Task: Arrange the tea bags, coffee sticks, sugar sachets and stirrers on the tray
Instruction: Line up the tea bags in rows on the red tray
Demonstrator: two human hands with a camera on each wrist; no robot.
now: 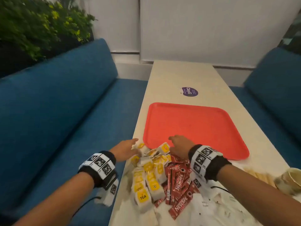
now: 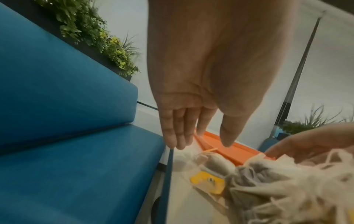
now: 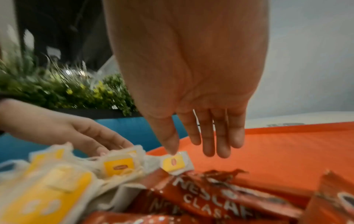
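Note:
An empty red-orange tray point(image 1: 195, 128) lies on the narrow pale table. In front of it sits a heap of tea bags point(image 1: 149, 173) with yellow tags, beside red coffee sticks point(image 1: 179, 181). White sugar sachets point(image 1: 203, 207) lie nearest me. Wooden stirrers point(image 1: 259, 175) lie at the right. My left hand point(image 1: 126, 148) reaches over the heap's left edge with straight fingers point(image 2: 176, 136). My right hand point(image 1: 179, 145) hovers at the tray's near rim, fingers point(image 3: 220, 136) straight, thumb tip touching a tea bag tag point(image 3: 175, 162). Neither hand holds anything.
Blue upholstered benches point(image 1: 57, 111) flank the table on both sides. A purple sticker point(image 1: 189, 91) marks the table beyond the tray. A paper cup point(image 1: 291, 180) stands at the right edge near the stirrers. Green plants point(image 1: 32, 26) rise behind the left bench.

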